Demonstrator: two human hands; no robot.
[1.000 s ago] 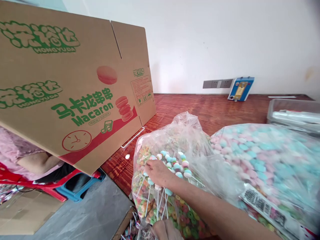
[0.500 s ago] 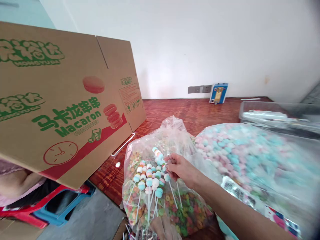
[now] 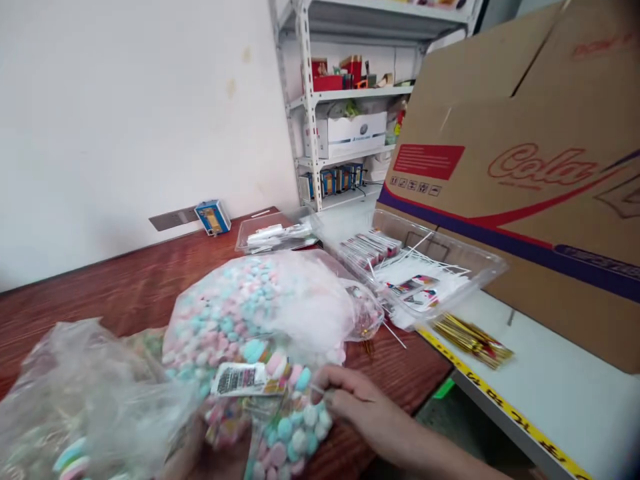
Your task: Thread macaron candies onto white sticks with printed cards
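Observation:
My right hand (image 3: 353,407) pinches the white stick of a candy skewer (image 3: 277,363). Blue, green, orange and pink pieces are threaded on that skewer, which points up and left. Low in the view, my left hand (image 3: 223,457) is blurred, its fingers curled round a clear plastic packet (image 3: 226,420) with pinkish contents. A white printed label (image 3: 240,380) lies just above that hand; I cannot tell what it is fixed to. Behind both hands sits a large clear bag of pastel candies (image 3: 245,287). More loose candies (image 3: 300,430) show below the skewer.
Another plastic bag (image 3: 85,380) lies at left. Clear trays hold white sticks (image 3: 425,267) and white packets (image 3: 280,235). Gold ties (image 3: 473,337) lie on the white table at right. A big Cola carton (image 3: 525,160), a shelf rack (image 3: 313,107) and a blue device (image 3: 213,218) stand behind.
The view has swung right, bringing the shelf, trays and Cola carton into sight. My right hand has left the bunch of skewers and now has one skewer by its stick.

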